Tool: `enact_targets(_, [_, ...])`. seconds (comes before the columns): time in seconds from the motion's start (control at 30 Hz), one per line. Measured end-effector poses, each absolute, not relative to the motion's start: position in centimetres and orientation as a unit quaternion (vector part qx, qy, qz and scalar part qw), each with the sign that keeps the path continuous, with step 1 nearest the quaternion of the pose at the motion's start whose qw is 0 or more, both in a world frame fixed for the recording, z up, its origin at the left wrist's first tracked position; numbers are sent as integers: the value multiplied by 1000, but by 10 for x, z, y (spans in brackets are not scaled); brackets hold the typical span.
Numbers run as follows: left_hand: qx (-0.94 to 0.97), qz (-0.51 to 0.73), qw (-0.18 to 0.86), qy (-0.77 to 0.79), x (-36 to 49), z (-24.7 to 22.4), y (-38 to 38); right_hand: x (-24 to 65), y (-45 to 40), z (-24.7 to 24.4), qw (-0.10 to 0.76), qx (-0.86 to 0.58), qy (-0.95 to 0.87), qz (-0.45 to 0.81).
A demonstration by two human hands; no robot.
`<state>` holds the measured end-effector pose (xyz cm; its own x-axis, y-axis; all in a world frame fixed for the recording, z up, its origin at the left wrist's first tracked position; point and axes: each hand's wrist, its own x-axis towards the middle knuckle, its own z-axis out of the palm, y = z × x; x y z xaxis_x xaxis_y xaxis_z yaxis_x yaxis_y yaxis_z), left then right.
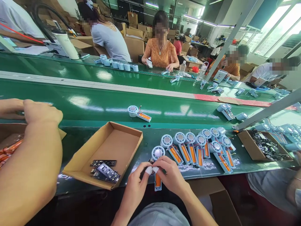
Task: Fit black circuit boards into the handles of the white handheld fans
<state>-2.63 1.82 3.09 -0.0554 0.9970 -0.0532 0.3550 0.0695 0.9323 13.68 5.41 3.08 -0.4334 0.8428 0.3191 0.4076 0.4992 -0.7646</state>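
Note:
Just above the bench edge, my left hand (pixel 137 178) and my right hand (pixel 173 176) meet fingertip to fingertip, with white covers on the thumbs. A dark circuit board (pixel 151 160), mostly hidden, is pinched in the left fingers. The right fingers are closed in a pinch at the same spot; what they grip is too small to make out. Beneath both hands lies a light-blue handheld fan (pixel 158 153), its open handle showing an orange battery (pixel 158 182). To the left, a cardboard tray (pixel 124 135) holds several circuit boards (pixel 108 172).
Several open-handled fans (pixel 180 138) lie in a row to the right, before a box of dark parts (pixel 249 146). Another fan (pixel 133 110) rests on the green conveyor (pixel 94 108). A co-worker's arm (pixel 42 150) reaches in at left. People sit across the line.

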Motion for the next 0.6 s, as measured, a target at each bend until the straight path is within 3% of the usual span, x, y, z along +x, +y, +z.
enact_targets(0.13, [506, 407, 449, 614, -25, 21, 12, 136, 55, 27, 366, -430, -783, 260])
enact_targets(0.37, [520, 387, 432, 627, -26, 20, 9, 131, 56, 24, 364, -436, -795, 212])
enact_targets(0.6, [566, 428, 342, 616, -28, 13, 8, 128, 53, 29, 347, -437, -818, 141])
